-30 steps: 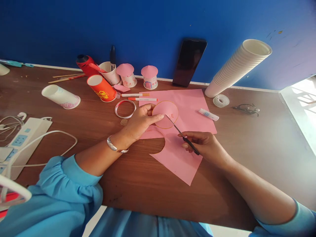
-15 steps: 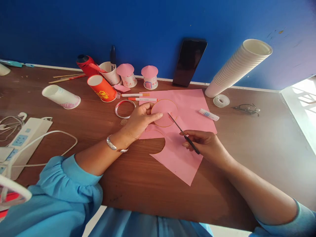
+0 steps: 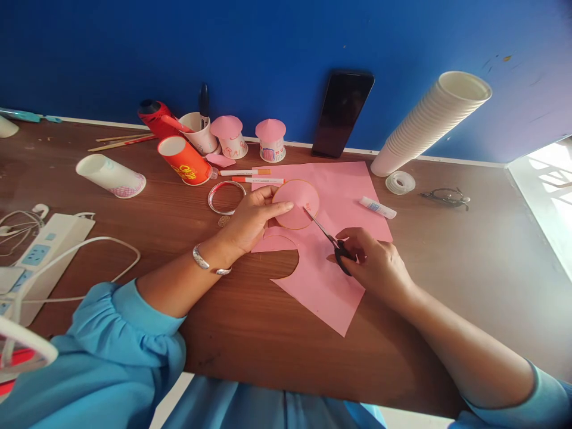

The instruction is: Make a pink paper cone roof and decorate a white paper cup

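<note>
My left hand (image 3: 252,217) pinches a pink paper disc (image 3: 295,204) with an orange outline, holding it just above the pink sheet (image 3: 344,196). My right hand (image 3: 373,262) grips small black-handled scissors (image 3: 328,238), whose blades point up-left and touch the disc's right edge. A second pink sheet (image 3: 322,286) with a round cut-out lies under my right hand.
Along the blue wall stand a phone (image 3: 342,113), a tilted stack of white cups (image 3: 431,122), two pink-capped cup houses (image 3: 270,140), an orange cup (image 3: 184,159) and a fallen white cup (image 3: 109,174). Markers (image 3: 257,176), a glue stick (image 3: 378,207), a tape roll (image 3: 400,182), a ring (image 3: 226,197) and a power strip (image 3: 40,250) lie around.
My right hand shifted its grip to the scissor handles and turned, and the blades moved in to the disc's edge. The left hand tilted the disc slightly.
</note>
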The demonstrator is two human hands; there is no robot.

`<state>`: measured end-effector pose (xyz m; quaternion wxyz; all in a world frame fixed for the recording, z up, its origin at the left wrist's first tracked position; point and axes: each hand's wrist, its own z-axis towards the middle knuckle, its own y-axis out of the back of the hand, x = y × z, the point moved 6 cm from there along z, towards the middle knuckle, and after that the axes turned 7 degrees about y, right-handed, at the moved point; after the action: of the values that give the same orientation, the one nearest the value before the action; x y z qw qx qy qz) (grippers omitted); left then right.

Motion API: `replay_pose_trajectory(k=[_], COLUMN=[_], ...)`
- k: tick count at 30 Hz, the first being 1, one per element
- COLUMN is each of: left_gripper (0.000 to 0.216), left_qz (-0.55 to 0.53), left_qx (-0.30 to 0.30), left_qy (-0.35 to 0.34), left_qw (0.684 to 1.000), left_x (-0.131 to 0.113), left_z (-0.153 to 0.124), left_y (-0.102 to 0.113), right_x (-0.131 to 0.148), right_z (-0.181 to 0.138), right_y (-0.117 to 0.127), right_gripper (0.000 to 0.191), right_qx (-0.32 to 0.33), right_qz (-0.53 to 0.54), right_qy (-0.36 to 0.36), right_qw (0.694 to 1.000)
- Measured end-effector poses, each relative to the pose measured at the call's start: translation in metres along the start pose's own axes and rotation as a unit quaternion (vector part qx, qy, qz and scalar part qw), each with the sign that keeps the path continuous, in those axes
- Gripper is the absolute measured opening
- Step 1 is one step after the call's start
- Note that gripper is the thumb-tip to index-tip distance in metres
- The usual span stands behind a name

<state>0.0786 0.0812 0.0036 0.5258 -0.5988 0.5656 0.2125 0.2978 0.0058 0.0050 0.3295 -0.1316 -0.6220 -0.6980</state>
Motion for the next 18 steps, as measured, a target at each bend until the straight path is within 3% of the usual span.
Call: replay_pose_trajectory(k=[5, 12, 18], left_gripper=[0.037, 0.03, 0.038], left_qz=[-0.001, -0.008, 0.008], left_qx=[-0.011, -0.002, -0.015], left_qy=[0.027, -0.005, -0.011], left_qw=[1.0, 1.0, 1.0], left_x=[0.003, 0.0, -0.001], left_z=[0.001, 0.004, 0.008], left_y=[0.002, 0.003, 0.008], right_x=[0.007, 0.011, 0.011], right_z=[-0.001, -0.002, 0.0], right_y=[-0.001, 0.011, 0.015], right_gripper=[0.015, 0.014, 0.015], right_qx=[-0.008, -0.044, -0.029], right_qz=[-0.1, -0.166, -0.305], right_qy=[0.093, 0.138, 0.173], right_qw=[0.991, 0.975, 0.936])
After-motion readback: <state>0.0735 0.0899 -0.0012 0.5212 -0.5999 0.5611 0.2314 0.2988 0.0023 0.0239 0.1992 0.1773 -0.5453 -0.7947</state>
